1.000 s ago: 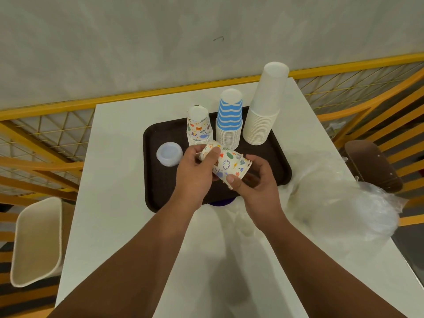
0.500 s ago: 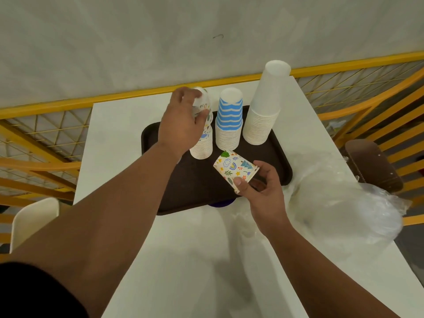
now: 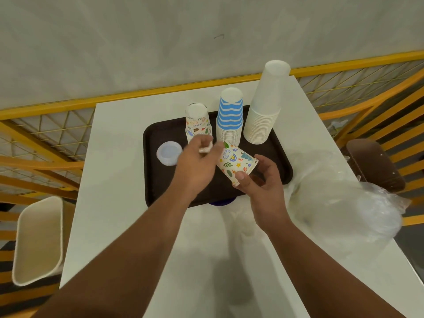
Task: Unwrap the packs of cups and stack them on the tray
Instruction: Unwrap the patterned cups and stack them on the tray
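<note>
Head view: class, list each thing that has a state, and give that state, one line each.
Doodle stack: upside down on the tray.
Striped stack: upside down on the tray.
White stack: upside down on the tray.
Tray: flat on table.
Held cups: tilted, in right hand.
Left hand: loosely curled, empty.
Wrapper: crumpled, empty.

Two bare forearms reach in from the bottom edge of the head view, uncovered from elbow to wrist, with no sleeve showing. The left hand (image 3: pixel 195 166) and the right hand (image 3: pixel 263 182) wear no gloves, rings, watch or wristband. Fingernails are short and plain. The rest of the person lies outside the picture.
</note>
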`<state>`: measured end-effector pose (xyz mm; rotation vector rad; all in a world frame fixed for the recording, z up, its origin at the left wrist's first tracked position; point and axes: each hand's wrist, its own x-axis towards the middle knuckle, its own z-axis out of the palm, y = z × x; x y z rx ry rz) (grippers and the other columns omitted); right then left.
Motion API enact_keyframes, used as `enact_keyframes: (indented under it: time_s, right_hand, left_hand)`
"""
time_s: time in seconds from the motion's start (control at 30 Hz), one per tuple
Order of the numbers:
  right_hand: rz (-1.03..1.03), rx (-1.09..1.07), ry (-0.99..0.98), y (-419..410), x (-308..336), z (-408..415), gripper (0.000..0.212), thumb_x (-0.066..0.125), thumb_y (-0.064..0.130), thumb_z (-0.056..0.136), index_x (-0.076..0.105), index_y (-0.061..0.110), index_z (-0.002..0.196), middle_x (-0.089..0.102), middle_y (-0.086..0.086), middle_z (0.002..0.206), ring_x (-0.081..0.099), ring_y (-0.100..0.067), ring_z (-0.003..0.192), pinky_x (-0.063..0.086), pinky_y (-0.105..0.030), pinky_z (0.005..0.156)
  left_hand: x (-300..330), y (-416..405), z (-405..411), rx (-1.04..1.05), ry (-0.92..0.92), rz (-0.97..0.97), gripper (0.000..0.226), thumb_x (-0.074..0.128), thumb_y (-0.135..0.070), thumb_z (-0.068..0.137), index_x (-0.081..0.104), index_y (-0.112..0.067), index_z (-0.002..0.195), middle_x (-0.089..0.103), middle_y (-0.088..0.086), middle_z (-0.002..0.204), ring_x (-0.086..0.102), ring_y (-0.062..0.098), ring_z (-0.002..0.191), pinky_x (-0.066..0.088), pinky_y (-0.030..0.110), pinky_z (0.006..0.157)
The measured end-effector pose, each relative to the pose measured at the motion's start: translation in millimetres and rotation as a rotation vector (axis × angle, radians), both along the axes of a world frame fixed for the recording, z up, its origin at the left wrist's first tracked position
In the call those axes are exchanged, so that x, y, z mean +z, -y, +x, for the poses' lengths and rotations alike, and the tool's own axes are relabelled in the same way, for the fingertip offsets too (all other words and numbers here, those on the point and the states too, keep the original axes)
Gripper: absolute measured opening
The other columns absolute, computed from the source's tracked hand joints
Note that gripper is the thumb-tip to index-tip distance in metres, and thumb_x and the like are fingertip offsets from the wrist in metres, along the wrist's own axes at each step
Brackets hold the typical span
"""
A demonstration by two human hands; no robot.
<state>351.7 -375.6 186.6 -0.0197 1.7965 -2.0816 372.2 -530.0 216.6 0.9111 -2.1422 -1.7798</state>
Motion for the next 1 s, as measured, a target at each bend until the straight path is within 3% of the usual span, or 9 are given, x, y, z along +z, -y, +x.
enact_keyframes:
  time_s: [0.1,0.33,0.43,0.53,0.63,0.7,0.83,1.0]
  right_hand:
    - [0.021,0.027,-0.026,4.1,2.2,2.5,0.062,0.077,0.026,0.069,0.05,0.025,0.125,0.063,0.006,0.12,0.064,-0.016,0.11,0.059,-0.031,0.079]
    - [0.113,0.044,-0.078,6.9,-2.1,6.6,0.063,0.081,0.025,0.07,0.05,0.031,0.124,0.06,0.011,0.123,0.062,-0.014,0.113,0.059,-0.035,0.084]
    - [0.118,0.03,-0.077,5.1,-1.1,6.5,0.067,0.081,0.032,0.065,0.05,0.032,0.124,0.06,0.011,0.123,0.061,-0.013,0.113,0.059,-0.035,0.083]
    - [0.099,-0.009,-0.041,1.0,-2.5,4.6,0.068,0.079,0.038,0.061,0.05,0.032,0.122,0.06,0.008,0.122,0.062,-0.013,0.112,0.059,-0.041,0.085]
    - [0.129,-0.023,-0.029,0.5,-4.0,3.2,0.068,0.079,0.041,0.06,0.049,0.034,0.121,0.059,0.008,0.123,0.061,-0.014,0.112,0.058,-0.043,0.087]
    - [0.125,-0.017,-0.023,1.1,-5.4,3.3,0.068,0.079,0.042,0.059,0.049,0.035,0.12,0.06,0.007,0.123,0.061,-0.015,0.113,0.057,-0.045,0.088]
    - [0.102,-0.021,-0.015,0.6,-5.8,3.5,0.065,0.079,0.036,0.061,0.05,0.033,0.119,0.061,0.013,0.117,0.062,-0.008,0.109,0.057,-0.042,0.09]
    - [0.123,-0.025,-0.012,-2.8,-7.1,1.4,0.066,0.078,0.036,0.063,0.049,0.032,0.122,0.06,0.019,0.114,0.063,-0.004,0.105,0.057,-0.037,0.089]
  left_hand:
    - [-3.1,-12.1,10.7,0.027,0.01,0.538,0.028,0.065,-0.029,0.092,0.057,-0.027,0.119,0.065,0.003,0.123,0.067,0.022,0.108,0.058,0.047,0.086]
    - [-5.1,-20.8,9.0,0.231,0.038,0.507,0.027,0.061,-0.03,0.095,0.053,-0.026,0.12,0.065,0.0,0.12,0.067,0.021,0.104,0.06,0.044,0.082]
    - [-2.9,-15.9,6.3,0.276,-0.008,0.335,0.032,0.061,-0.035,0.094,0.051,-0.025,0.123,0.064,0.0,0.12,0.068,0.018,0.104,0.061,0.041,0.08]
    - [18.7,2.7,0.8,0.245,-0.195,-0.076,0.03,0.063,-0.033,0.094,0.051,-0.02,0.118,0.066,-0.003,0.108,0.067,0.005,0.094,0.058,0.021,0.071]
    - [38.4,33.0,-16.6,0.155,-0.321,-0.533,0.04,0.064,-0.034,0.091,0.051,-0.017,0.124,0.061,0.003,0.122,0.062,0.015,0.104,0.053,0.024,0.083]
    - [38.6,48.1,-30.9,0.068,-0.293,-0.706,0.043,0.063,-0.031,0.091,0.05,-0.012,0.128,0.055,0.007,0.13,0.056,0.019,0.112,0.047,0.023,0.088]
    - [18.1,64.0,-48.2,-0.031,-0.161,-0.805,0.042,0.061,-0.031,0.094,0.049,-0.011,0.13,0.053,0.011,0.132,0.055,0.024,0.115,0.044,0.025,0.089]
    - [-13.0,68.0,-47.5,-0.127,0.044,-0.79,0.04,0.056,-0.032,0.096,0.048,-0.017,0.133,0.05,0.009,0.137,0.052,0.027,0.121,0.048,0.044,0.1]
